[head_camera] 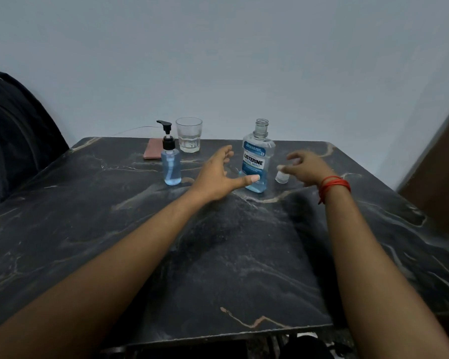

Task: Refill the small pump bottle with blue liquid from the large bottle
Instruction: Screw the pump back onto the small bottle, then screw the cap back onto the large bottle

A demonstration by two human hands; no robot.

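The large bottle (257, 156) of blue liquid stands upright on the dark marble table (218, 255), its neck uncapped. Its clear cap (282, 176) rests on the table just to its right. The small pump bottle (171, 161), with a black pump head fitted, stands to the left and holds blue liquid. My left hand (218, 177) is spread open just left of the large bottle, thumb in front of its base, gripping nothing. My right hand (309, 167), a red thread on its wrist, hovers over the cap with loosely curled fingers, holding nothing.
A clear drinking glass (189, 134) stands at the back behind the pump bottle. A pink flat object (153, 149) with a cable lies beside it. A dark backpack (16, 130) sits at the left; a brown panel (436, 172) at the right.
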